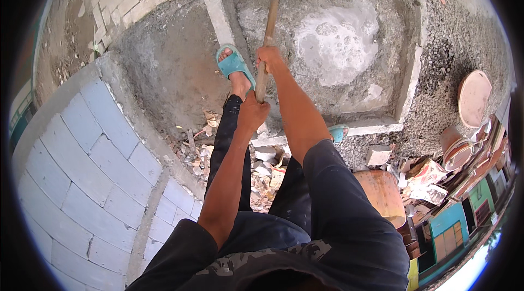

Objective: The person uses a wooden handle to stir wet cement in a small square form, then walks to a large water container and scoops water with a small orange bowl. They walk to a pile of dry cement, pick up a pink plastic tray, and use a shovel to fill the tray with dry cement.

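Observation:
A long wooden tool handle (269,23) slants away from me over a shallow, cement-edged pit. Its far end meets the grey, wet-looking floor near the back wall, and the tool's head cannot be made out there. My left hand (254,112) is closed round the near end of the handle. Farther along it, my right hand (269,59) grips the wood with wrapped fingers. To the right of the handle lies a pale patch of watery grey mix (338,40) with bubbles or lumps on top. My left foot, in a teal slide sandal (234,63), stands just left of the handle.
A narrow concrete curb (218,18) divides the pit. Light block wall (93,165) rises at left. Gravel (436,51) lies at right, with a round pinkish lid (474,98), a bucket (456,149) and an orange container (380,195). Rubble (267,162) lies between my legs.

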The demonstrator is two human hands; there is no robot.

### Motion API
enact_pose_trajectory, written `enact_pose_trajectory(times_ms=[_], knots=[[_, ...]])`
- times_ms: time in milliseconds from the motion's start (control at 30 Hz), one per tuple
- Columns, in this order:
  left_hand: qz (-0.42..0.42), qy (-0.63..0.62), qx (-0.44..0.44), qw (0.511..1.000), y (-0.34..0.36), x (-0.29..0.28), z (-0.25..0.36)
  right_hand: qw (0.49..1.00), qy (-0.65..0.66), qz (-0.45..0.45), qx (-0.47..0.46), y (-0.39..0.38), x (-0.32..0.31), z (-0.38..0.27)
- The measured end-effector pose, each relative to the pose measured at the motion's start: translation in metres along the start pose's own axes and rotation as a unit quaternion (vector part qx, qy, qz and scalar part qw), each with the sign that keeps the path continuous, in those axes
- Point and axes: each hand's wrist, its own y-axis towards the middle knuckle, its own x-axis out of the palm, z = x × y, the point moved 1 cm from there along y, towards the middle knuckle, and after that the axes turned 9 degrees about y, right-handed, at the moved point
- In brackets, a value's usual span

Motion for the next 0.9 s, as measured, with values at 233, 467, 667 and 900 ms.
enact_pose_trajectory(times_ms=[233,467,667,900], knots=[[-0.02,-0.023,-0.019,0.999,-0.04,0.006,-0.009,0.999,0.017,-0.023,-0.042,-0.024,-0.023,0.039],[-0.036,0.003,-0.079,0.996,-0.161,0.037,-0.014,0.987,0.153,-0.051,0.005,-0.142,-0.077,0.096],[-0.095,0.1,-0.03,0.99,-0.235,0.014,-0.005,0.959,0.279,-0.009,0.05,-0.212,-0.119,0.141],[-0.212,0.196,0.041,0.957,-0.252,0.037,-0.002,0.919,0.379,0.098,0.048,-0.236,-0.201,0.197]])
